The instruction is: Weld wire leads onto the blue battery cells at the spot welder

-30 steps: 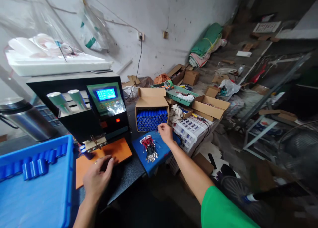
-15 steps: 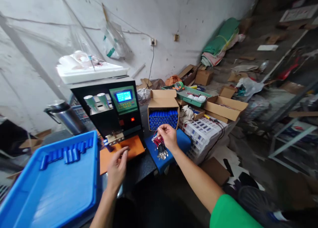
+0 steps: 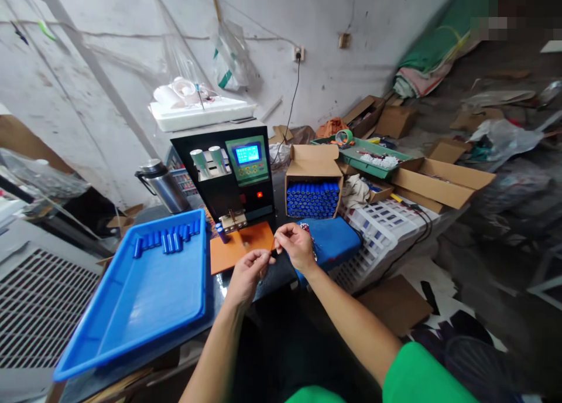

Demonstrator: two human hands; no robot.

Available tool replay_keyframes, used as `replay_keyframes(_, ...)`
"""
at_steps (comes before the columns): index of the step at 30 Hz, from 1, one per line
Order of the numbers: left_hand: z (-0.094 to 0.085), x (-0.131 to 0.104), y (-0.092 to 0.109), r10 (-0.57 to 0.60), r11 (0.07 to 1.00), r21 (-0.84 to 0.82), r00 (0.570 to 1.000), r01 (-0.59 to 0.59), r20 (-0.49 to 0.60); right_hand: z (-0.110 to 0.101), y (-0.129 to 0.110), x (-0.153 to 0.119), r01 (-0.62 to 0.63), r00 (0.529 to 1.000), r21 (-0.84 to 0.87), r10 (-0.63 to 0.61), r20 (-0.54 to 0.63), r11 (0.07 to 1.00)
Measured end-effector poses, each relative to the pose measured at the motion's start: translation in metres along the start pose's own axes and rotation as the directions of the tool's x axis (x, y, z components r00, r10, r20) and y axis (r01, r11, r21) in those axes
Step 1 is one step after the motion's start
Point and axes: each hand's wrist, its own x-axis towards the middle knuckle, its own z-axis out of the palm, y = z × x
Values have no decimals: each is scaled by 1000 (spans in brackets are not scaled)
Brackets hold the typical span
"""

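My left hand (image 3: 251, 271) and my right hand (image 3: 297, 248) are close together in front of the orange board (image 3: 228, 255), fingertips pinched. A thin dark-red wire (image 3: 273, 245) shows between their fingertips; its ends are hidden. Partly behind my right hand, a bunch of red and black leads (image 3: 306, 228) with metal ends lies on a blue pad (image 3: 336, 239). At the board's back edge, a blue cylindrical battery cell (image 3: 222, 233) stands beside the metal contact block of a black spot welder (image 3: 219, 186), whose display is lit.
Left of the board lies a blue tray (image 3: 132, 309) with several blue cells. A cardboard box (image 3: 314, 154) packed with cells stands behind the pad. A white plastic crate (image 3: 373, 233), a green tray (image 3: 373, 164) and a steel flask (image 3: 164, 186) are around.
My right hand has moved from over the leads toward my left hand, and their fingertips now meet around a wire. My left hand has closed its fingers. The view has turned left.
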Motion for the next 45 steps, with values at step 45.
replay_keyframes(45, -58, 46, -12, 430, 672, 726, 874, -142, -227, 28, 50, 15, -145, 989, -280, 142, -30, 949)
